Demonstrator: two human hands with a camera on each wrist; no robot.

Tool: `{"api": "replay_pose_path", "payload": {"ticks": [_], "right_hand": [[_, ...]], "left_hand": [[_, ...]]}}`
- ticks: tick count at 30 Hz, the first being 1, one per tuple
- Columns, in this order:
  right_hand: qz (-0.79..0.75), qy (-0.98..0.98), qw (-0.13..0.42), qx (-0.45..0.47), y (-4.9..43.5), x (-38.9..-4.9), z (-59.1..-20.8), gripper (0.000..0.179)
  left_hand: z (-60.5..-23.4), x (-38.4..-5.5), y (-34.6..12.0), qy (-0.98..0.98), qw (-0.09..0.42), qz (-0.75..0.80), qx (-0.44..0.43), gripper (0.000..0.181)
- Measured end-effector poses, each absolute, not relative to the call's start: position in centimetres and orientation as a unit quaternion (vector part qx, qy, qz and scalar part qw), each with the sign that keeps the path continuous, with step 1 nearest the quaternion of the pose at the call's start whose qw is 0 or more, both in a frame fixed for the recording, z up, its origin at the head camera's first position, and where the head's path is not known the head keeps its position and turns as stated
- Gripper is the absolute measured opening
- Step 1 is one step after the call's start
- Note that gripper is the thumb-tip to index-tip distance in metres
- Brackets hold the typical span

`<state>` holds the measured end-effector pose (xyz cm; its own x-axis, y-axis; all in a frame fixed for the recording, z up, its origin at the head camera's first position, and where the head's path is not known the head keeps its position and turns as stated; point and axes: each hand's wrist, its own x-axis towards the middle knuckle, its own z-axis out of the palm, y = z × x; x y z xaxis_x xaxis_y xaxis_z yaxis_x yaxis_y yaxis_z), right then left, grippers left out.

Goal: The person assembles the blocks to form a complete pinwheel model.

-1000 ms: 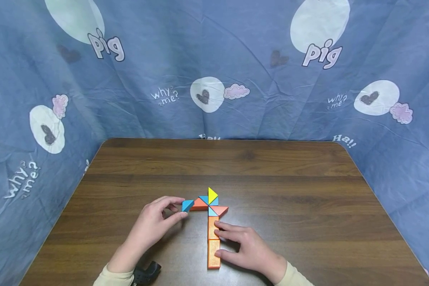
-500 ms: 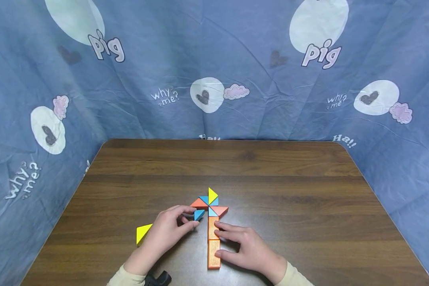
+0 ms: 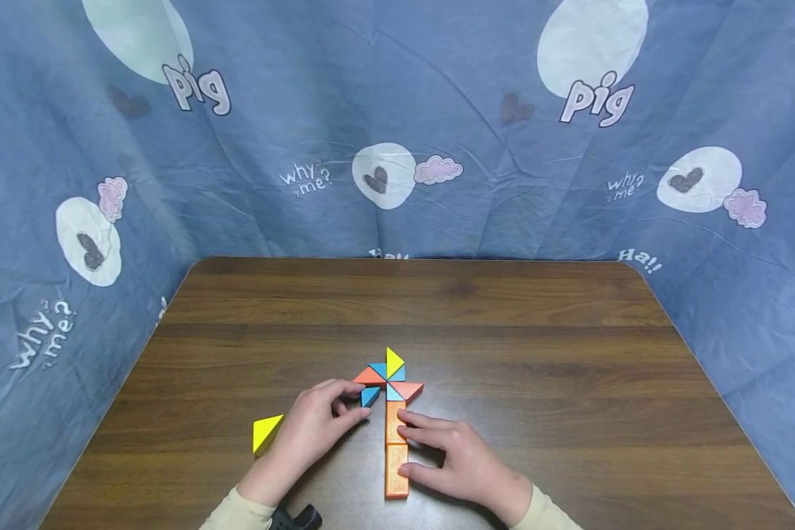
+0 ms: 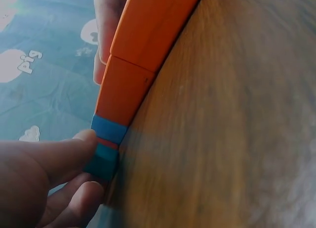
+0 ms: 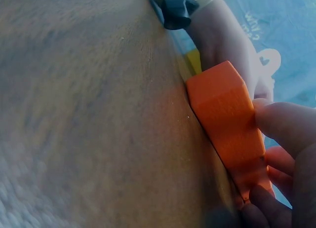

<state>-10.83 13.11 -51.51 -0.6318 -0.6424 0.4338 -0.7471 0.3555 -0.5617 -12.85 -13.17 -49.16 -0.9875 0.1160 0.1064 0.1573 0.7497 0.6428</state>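
Observation:
My left hand pinches a blue triangular block between thumb and fingers, just below the left red triangular block. The left wrist view has the same blue block low, close over the tabletop. Two orange rectangular blocks lie end to end in a column. Along their right side rest the fingertips and thumb of my right hand. Above the column, a pinwheel shape includes a yellow triangle, small blue triangles and a second red triangle.
A loose yellow triangular block lies left of my left forearm. All the blocks are on a brown wooden table. Blue printed cloth hangs behind and at both sides. A black device sits at my left wrist.
My left hand has moved right and slightly nearer with the blue block, from beyond the left red triangle to beneath it. The loose yellow triangle has come into view. My right hand stays put.

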Motion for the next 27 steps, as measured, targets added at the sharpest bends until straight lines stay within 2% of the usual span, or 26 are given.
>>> {"api": "replay_pose_path", "payload": {"ticks": [16,23,27], "right_hand": [[0.381,-0.814,0.088,0.428,13.02,-10.90,-51.52,0.047],[0.380,-0.819,0.074,0.423,13.16,-10.89,-51.47,0.047],[0.376,-0.825,0.062,0.418,13.26,-10.88,-51.46,0.047]], "left_hand": [[-49.63,-12.96,-13.32,-0.927,0.036,-0.364,-0.079,0.033],[-49.61,-12.81,-13.45,-0.918,0.039,-0.387,-0.078,0.038],[-49.54,-12.66,-13.63,-0.920,0.036,-0.385,-0.064,0.034]]}}
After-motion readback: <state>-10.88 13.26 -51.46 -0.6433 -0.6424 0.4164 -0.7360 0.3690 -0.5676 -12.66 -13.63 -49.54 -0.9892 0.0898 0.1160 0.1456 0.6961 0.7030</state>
